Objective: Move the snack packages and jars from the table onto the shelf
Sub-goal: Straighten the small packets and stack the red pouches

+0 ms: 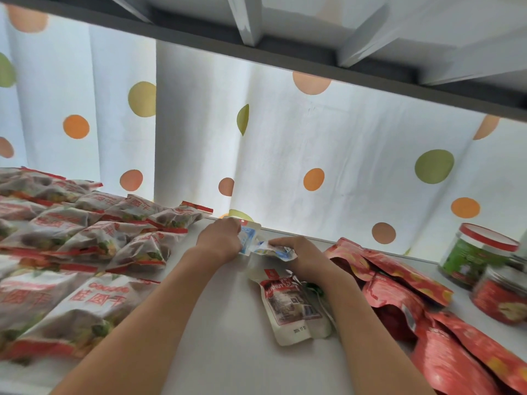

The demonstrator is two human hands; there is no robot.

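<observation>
Together, both hands (219, 238) (296, 253) pinched one blue-and-white pouch (251, 240) near the shelf (228, 337) back edge; it could slip behind.

The place reads as a small shop or a home storeroom, though which of the two cannot be told. A white shelf board (228, 323) carries stock sorted by kind: many identical clear snack bags with red lettering (85, 240) laid in rows at the left, a pile of glossy red foil pouches (413, 283) at the right, and red-lidded plastic jars (476, 252) beyond them. Behind hangs a white curtain with coloured dots (313, 143), and a grey-edged upper shelf (285, 52) runs overhead.
</observation>
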